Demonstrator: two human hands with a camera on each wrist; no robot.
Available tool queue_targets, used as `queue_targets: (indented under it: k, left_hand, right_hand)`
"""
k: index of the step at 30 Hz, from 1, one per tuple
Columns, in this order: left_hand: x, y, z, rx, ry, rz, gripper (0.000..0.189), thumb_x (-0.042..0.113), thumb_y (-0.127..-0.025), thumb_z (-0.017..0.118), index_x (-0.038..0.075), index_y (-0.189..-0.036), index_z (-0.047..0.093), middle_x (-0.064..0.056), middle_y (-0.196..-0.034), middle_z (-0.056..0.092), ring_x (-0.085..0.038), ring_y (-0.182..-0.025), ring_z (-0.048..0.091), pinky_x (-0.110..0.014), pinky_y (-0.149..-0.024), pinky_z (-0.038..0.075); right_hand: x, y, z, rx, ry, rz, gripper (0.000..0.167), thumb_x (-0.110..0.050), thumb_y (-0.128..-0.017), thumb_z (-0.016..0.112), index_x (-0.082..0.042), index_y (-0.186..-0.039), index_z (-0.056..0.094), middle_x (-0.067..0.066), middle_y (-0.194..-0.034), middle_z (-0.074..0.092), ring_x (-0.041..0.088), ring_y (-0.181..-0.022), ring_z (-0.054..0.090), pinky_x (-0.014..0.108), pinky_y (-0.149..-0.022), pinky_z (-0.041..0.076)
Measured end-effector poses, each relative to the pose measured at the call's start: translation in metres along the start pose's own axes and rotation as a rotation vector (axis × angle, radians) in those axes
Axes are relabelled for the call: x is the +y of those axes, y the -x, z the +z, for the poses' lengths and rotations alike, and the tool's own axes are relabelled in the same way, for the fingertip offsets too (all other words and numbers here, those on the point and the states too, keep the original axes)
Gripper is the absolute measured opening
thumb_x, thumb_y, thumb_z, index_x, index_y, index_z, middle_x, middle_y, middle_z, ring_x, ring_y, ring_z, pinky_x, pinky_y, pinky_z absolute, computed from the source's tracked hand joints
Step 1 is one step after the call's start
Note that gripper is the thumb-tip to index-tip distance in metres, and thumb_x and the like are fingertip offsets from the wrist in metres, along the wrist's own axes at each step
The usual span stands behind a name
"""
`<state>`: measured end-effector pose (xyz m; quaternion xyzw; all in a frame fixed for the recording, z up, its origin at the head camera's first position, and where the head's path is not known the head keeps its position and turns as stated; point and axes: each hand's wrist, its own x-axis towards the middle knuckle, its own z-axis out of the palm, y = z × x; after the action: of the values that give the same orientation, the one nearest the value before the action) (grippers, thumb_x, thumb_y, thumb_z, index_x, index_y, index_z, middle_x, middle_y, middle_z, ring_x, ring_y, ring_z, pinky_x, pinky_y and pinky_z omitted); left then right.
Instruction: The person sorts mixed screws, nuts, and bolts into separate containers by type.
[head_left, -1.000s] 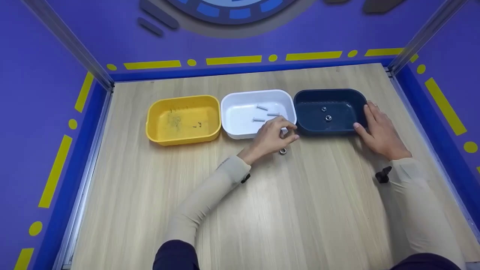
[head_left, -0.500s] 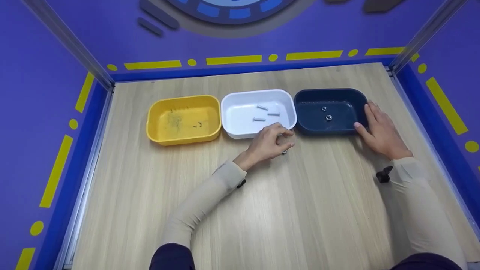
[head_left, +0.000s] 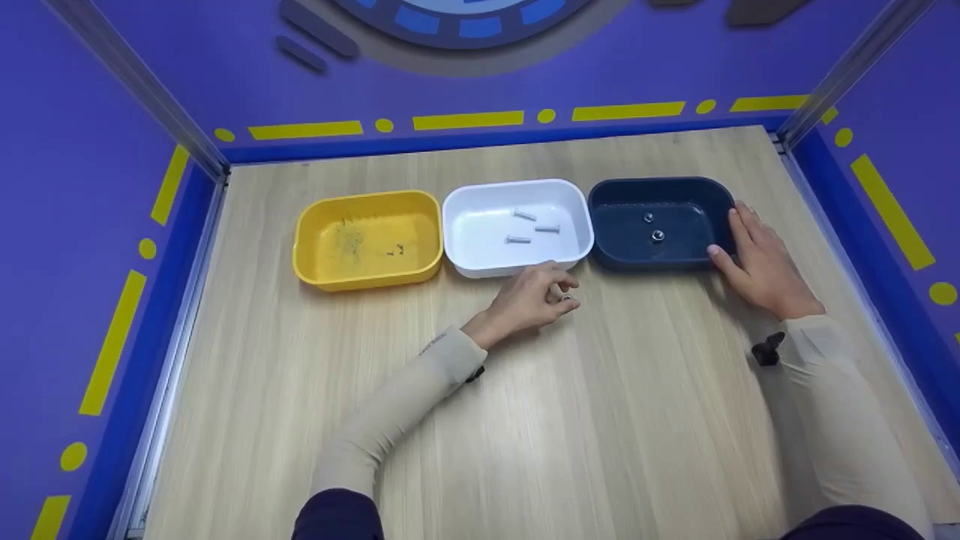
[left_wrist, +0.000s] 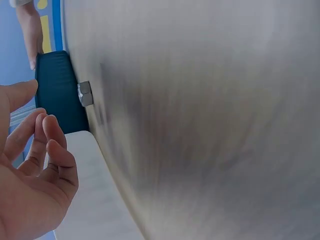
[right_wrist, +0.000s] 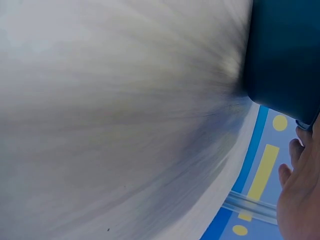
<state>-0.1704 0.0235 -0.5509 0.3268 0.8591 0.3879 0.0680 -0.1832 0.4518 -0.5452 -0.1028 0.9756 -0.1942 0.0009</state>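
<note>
My left hand (head_left: 529, 295) is low over the table in front of the white tray (head_left: 469, 269), thumb and fingers apart. A steel hex nut (left_wrist: 85, 93) stands on the table just beyond its fingertips in the left wrist view; in the head view the nut is mostly hidden behind the fingers. Three silver bolts (head_left: 517, 240) lie in the white tray. My right hand (head_left: 769, 270) rests against the right end of the dark blue tray (head_left: 651, 264), fingers along its side and thumb at the front rim. Two nuts (head_left: 658, 236) lie inside that tray.
A yellow tray (head_left: 365, 283) with a few small dark screws (head_left: 399, 249) stands to the left, in a row with the other two. Wooden table (head_left: 570, 420) surface extends in front. Blue panels (head_left: 480, 90) enclose the back and sides.
My left hand has drawn back from the white tray's front rim toward me and slightly left, its fingers now overlapping the nut. The right hand has stayed on the dark blue tray.
</note>
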Motion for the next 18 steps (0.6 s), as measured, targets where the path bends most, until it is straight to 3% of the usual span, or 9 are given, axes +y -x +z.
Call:
queue_targets:
  k: [13, 18]
  left_hand:
    - [-0.019, 0.000, 0.008, -0.033, -0.039, -0.029, 0.030, 0.023, -0.094, 0.082, 0.007, -0.119, 0.079, -0.003, -0.107, 0.080, -0.014, -0.100, 0.074, -0.026, -0.092, 0.058]
    - [-0.022, -0.002, 0.008, -0.073, -0.064, -0.033, 0.026, 0.025, -0.094, 0.082, 0.011, -0.115, 0.080, 0.001, -0.102, 0.079, -0.013, -0.096, 0.070, -0.028, -0.089, 0.057]
  right_hand:
    - [-0.001, 0.000, 0.000, -0.027, 0.001, 0.026, 0.086, -0.054, -0.112, 0.041, -0.006, -0.172, 0.003, 0.013, -0.181, -0.004, 0.043, -0.166, 0.002, 0.061, -0.135, -0.001]
    - [-0.001, 0.000, 0.000, -0.028, 0.005, 0.036, 0.087, -0.056, -0.111, 0.042, -0.008, -0.172, 0.003, 0.010, -0.181, -0.005, 0.044, -0.166, 0.003, 0.062, -0.135, 0.000]
